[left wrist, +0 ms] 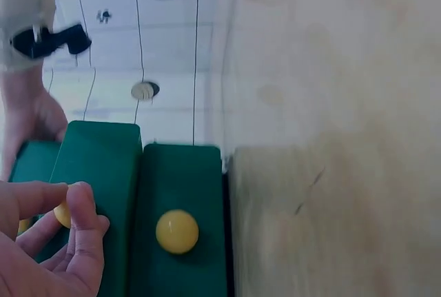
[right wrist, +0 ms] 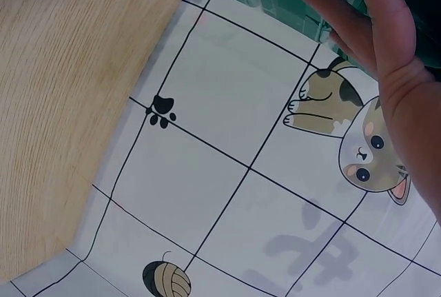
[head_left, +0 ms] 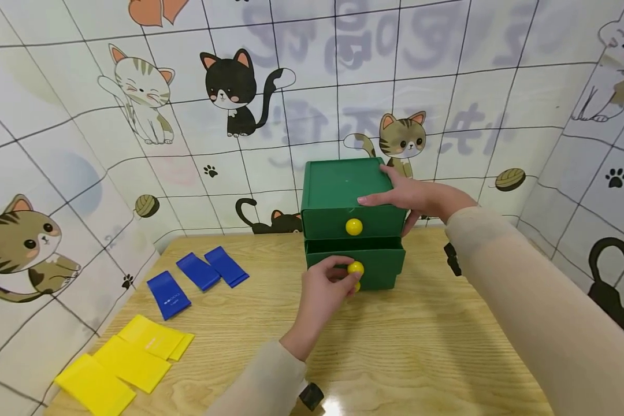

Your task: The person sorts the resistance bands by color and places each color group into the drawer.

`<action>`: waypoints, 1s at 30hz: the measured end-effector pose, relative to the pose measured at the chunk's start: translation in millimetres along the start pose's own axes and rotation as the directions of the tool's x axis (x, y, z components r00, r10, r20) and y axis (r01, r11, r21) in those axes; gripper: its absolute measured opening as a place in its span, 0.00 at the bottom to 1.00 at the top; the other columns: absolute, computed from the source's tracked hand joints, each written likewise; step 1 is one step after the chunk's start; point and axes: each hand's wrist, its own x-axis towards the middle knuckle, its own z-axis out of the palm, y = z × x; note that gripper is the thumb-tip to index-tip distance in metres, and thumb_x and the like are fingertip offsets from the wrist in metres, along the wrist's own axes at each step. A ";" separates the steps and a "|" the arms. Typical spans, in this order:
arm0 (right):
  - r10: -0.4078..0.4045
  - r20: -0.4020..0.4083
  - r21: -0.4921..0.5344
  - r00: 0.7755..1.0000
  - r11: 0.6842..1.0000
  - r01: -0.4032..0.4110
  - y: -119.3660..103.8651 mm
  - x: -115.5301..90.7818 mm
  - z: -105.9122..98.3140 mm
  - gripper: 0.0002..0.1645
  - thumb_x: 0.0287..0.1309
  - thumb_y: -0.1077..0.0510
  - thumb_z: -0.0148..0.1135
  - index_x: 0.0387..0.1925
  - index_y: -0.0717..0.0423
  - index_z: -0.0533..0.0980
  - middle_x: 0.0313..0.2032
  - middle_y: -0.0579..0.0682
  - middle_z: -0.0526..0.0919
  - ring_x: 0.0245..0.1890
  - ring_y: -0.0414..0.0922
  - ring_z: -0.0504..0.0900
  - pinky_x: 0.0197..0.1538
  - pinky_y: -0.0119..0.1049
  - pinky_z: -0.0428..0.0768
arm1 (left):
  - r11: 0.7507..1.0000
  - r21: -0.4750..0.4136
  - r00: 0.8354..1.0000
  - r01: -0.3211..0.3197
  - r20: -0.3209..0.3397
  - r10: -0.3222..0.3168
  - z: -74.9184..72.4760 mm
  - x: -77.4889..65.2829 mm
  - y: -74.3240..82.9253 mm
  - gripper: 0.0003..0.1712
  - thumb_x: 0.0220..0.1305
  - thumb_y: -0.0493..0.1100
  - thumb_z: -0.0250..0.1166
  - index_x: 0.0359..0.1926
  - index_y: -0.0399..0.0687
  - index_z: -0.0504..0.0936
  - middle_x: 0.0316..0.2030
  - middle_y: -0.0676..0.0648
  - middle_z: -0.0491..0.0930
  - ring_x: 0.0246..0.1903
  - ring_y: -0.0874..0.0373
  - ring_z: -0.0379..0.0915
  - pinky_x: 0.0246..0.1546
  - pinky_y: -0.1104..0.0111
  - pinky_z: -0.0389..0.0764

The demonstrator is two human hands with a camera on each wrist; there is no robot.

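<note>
A green drawer box [head_left: 343, 185] with yellow ball knobs stands on the table against the wall. Its middle drawer [head_left: 379, 261] is partly pulled out, with a dark gap above its front. My left hand [head_left: 322, 289] pinches that drawer's yellow knob [head_left: 356, 268] between thumb and fingers. In the left wrist view, the bottom drawer's knob [left wrist: 177, 231] shows beside my left hand [left wrist: 52, 242]. My right hand [head_left: 408, 193] rests on the box's top right edge, fingers spread over the top and down the side. The right wrist view shows my right hand [right wrist: 393, 49] with its fingers extended along the box.
Several blue packets, such as this blue packet [head_left: 169, 294], lie on the left of the wooden table [head_left: 249, 341]. Nearer the front left are yellow packets [head_left: 132, 363], overlapping. A white cat-print sheet [head_left: 312, 104] covers the walls behind and beside the table.
</note>
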 end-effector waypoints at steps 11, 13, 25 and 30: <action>-0.003 -0.007 0.023 1.000 1.000 0.003 1.9 -1.7 0.8 0.79 0.59 0.22 0.69 0.83 0.31 0.20 0.86 0.62 0.30 0.78 0.70 0.62 0.41 0.54 0.91 | 0.997 -0.062 0.998 0.051 0.046 -0.048 -3.7 -56.9 5.0 0.13 0.67 0.38 0.75 0.52 0.45 0.89 0.43 0.42 0.91 0.28 0.55 0.88 0.34 0.70 0.89; -0.004 -0.011 0.023 1.000 1.000 0.005 2.2 -2.2 0.9 0.79 0.58 0.22 0.69 0.83 0.31 0.20 0.86 0.62 0.31 0.78 0.71 0.62 0.41 0.54 0.91 | 0.996 -0.061 0.996 0.063 0.060 -0.059 -5.3 -64.6 6.1 0.13 0.67 0.38 0.75 0.51 0.45 0.89 0.43 0.43 0.92 0.28 0.55 0.88 0.34 0.70 0.89; -0.013 -0.023 0.004 1.000 1.000 0.013 3.8 -1.0 2.5 0.79 0.58 0.22 0.68 0.83 0.30 0.20 0.86 0.61 0.29 0.78 0.71 0.62 0.41 0.53 0.91 | 0.998 -0.008 0.986 0.059 0.154 -0.057 -10.2 -92.3 7.4 0.10 0.66 0.38 0.76 0.47 0.48 0.90 0.41 0.46 0.92 0.27 0.61 0.85 0.31 0.75 0.86; -0.018 -0.014 0.012 1.000 1.000 0.018 4.9 0.9 1.0 0.78 0.59 0.22 0.68 0.83 0.30 0.19 0.86 0.61 0.27 0.79 0.71 0.59 0.41 0.54 0.91 | 0.997 0.071 0.985 0.024 0.168 -0.035 -10.3 -91.3 7.1 0.10 0.66 0.41 0.76 0.48 0.51 0.90 0.41 0.50 0.92 0.27 0.65 0.83 0.31 0.76 0.85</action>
